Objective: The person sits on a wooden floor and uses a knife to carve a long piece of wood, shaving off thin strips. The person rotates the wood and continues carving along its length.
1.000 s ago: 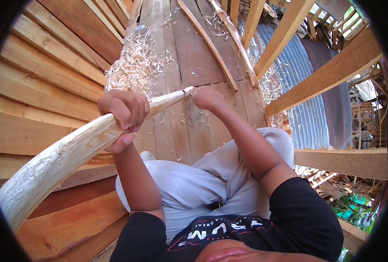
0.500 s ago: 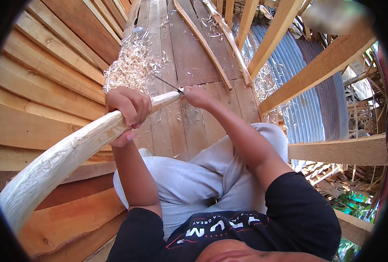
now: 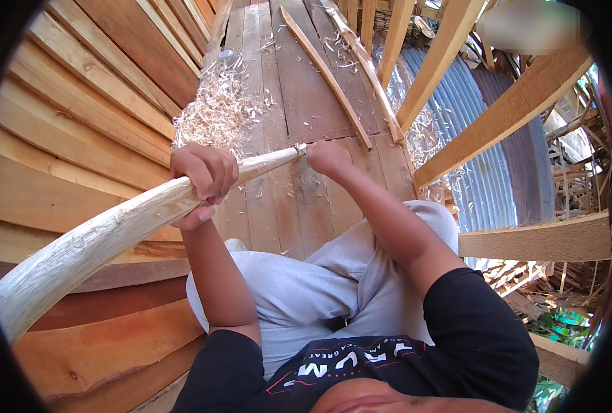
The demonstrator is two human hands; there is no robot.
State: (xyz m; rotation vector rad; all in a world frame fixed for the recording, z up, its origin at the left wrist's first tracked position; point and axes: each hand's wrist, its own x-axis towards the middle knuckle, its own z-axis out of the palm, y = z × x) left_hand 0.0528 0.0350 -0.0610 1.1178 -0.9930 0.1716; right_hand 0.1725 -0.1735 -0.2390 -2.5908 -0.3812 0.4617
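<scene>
Left hand (image 3: 201, 180) was clenched around the pale carved pole (image 3: 113, 230), mid-length, pole slanting over the lap. Right hand (image 3: 328, 157) was fisted at the tapered tip; tool not discernible. Beyond, a shavings pile (image 3: 218, 113) on the plank floor (image 3: 306, 96) suggested shaping well advanced, tip unfinished.

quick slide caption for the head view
Left hand grips a pale carved wooden pole; right hand at its thin tip, shavings beyond.

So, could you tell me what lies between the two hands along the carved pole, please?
In the head view, only a bare tapering stretch of the pale wooden pole runs between the left hand and the right hand, above the plank floor.
</scene>
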